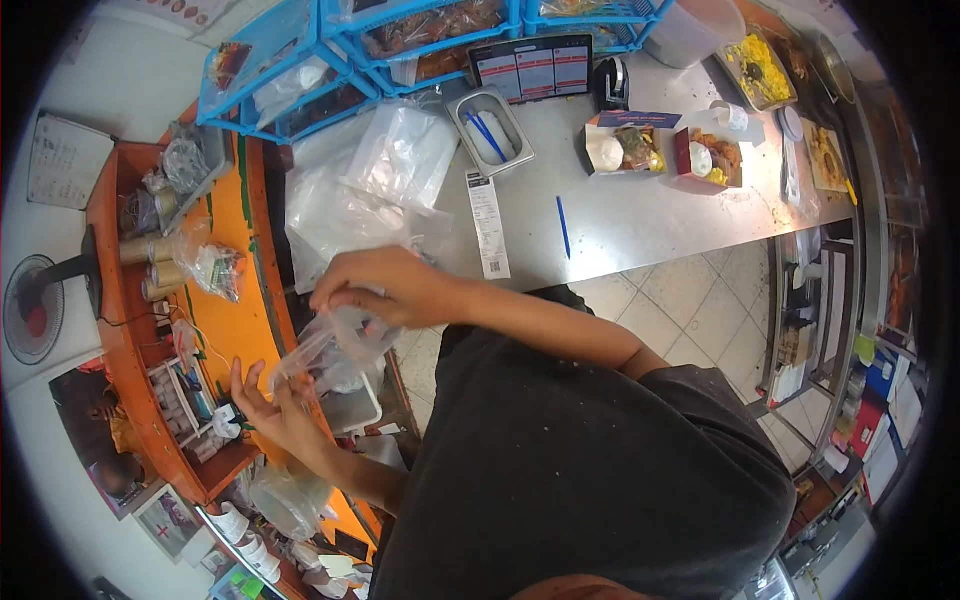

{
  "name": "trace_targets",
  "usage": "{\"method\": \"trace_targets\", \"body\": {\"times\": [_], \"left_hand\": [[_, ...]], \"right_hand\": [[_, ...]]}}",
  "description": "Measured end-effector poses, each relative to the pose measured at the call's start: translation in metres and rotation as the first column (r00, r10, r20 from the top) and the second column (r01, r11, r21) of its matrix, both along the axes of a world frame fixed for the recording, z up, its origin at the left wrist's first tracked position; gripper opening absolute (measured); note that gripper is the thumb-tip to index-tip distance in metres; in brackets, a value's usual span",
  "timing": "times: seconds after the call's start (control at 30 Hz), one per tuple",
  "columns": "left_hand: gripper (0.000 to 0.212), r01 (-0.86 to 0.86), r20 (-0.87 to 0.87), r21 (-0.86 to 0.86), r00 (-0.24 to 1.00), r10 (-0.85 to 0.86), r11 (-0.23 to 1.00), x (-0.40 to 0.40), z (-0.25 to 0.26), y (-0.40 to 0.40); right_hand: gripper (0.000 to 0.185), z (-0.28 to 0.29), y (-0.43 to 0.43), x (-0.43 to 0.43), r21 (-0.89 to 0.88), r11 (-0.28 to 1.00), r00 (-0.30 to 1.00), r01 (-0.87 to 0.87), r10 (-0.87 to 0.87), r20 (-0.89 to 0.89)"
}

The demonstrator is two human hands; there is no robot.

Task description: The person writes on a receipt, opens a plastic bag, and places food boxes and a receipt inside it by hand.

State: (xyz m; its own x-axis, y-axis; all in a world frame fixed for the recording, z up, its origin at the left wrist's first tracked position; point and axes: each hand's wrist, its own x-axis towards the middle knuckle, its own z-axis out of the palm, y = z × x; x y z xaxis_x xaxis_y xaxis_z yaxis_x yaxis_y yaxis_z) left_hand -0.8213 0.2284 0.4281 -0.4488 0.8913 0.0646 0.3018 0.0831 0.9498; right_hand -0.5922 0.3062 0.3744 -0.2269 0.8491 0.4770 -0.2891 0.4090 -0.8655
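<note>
My right hand point(390, 289) pinches one end of a clear plastic bag point(337, 349) between thumb and fingers, left of the steel table's near edge. Lower left, my left hand point(281, 412) has the bag's other end at its thumb and fingers, with some fingers spread. The bag is stretched between both hands. Just beyond them, a pile of clear plastic bags point(360, 187) lies on the table. Right of the pile are a steel container point(491, 131) with blue pens, a printed receipt point(489, 232) and a blue pen point(563, 227). Two open food boxes point(626, 150) point(709, 161) stand farther right.
Blue plastic racks point(352, 67), a tablet point(532, 67) and a black tape dispenser point(612, 84) line the table's back. A tray of yellow food point(757, 71) stands at the far right. An orange shelf point(251, 300) with rolls and packets runs along my left, with a white bin point(360, 405) beside it.
</note>
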Motion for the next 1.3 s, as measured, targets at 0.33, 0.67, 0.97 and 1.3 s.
{"method": "trace_targets", "body": {"times": [0.33,0.67,0.97,1.3], "left_hand": [[0.07,0.434,0.117,0.114,0.887,-0.446,0.894,-0.047,-0.112,-0.063],[0.045,0.495,-0.459,0.012,0.775,-0.435,0.869,-0.021,-0.3,0.026],[0.054,0.588,-0.503,-0.073,0.675,-0.539,0.805,0.036,-0.334,0.034],[0.08,0.812,-0.069,0.182,0.573,-0.817,0.554,-0.068,-0.292,0.033]], "right_hand": [[0.045,-0.158,-0.05,0.116,-0.243,0.946,0.827,0.215,-0.044,0.56],[0.048,-0.105,0.02,-0.02,-0.314,0.944,0.64,-0.102,0.304,0.705],[0.033,0.015,0.09,0.013,0.288,0.95,0.277,0.12,-0.311,0.909],[0.023,-0.108,0.186,-0.339,-0.252,0.674,0.31,-0.694,0.595,0.741]]}}
